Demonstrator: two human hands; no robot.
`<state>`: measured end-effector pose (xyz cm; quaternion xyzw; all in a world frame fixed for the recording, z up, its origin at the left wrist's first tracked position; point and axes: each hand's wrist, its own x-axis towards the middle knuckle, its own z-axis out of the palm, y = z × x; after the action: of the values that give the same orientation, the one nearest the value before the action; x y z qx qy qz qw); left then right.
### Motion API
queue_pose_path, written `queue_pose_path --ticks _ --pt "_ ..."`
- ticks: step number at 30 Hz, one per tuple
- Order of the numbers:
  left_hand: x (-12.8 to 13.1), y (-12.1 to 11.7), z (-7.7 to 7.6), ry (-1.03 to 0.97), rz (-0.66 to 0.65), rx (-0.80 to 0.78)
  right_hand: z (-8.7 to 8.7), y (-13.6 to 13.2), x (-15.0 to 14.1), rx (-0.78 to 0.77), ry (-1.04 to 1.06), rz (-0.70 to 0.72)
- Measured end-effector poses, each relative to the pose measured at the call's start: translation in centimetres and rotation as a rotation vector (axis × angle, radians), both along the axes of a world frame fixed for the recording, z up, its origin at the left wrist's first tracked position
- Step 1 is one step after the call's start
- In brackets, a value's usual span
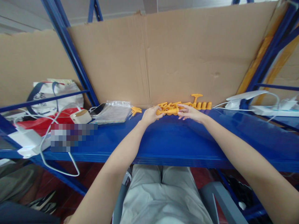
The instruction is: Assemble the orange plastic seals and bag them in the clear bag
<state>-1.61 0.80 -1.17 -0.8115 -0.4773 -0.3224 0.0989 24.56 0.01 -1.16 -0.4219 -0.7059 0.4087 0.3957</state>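
Note:
Both hands are at the back of the blue shelf, at a row of yellow plastic parts. My left hand (150,115) is closed around the left end of a yellow tube-shaped plastic piece (171,111) lying sideways. At its right end, the thumb and fingers of my right hand (190,113) grip the same piece. Just behind it lies a heap of similar yellow parts (167,105), partly covered by my hands. A yellow T-handled part (196,97) stands upright to the right, beside several short yellow cylinders (204,105).
Left of my hands are yellow handles with metal spirals (135,110) and a clear plastic bag (114,112). Chargers and white cables (30,138) crowd the shelf's left side. A cardboard wall (187,56) closes the back. A power strip (275,110) lies at right.

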Motion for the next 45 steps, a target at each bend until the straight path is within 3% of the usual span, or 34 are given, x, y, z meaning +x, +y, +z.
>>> queue_pose_path --ticks 8,14,22,33,45 --pt "0.1 0.1 -0.1 0.006 -0.023 0.043 0.3 -0.2 -0.4 0.078 -0.020 -0.050" --pt "0.1 0.3 -0.3 -0.010 -0.070 0.095 0.8 -0.9 -1.1 0.017 -0.030 -0.026" --pt "0.1 0.3 -0.2 0.005 -0.032 0.064 0.6 -0.4 -1.3 -0.047 -0.032 -0.058" --pt "0.0 0.3 -0.2 -0.021 -0.040 0.060 -0.2 0.0 -1.0 0.122 -0.042 -0.007" --pt "0.2 0.3 -0.3 -0.016 -0.057 0.083 0.5 -0.9 -1.5 -0.040 -0.103 -0.050"
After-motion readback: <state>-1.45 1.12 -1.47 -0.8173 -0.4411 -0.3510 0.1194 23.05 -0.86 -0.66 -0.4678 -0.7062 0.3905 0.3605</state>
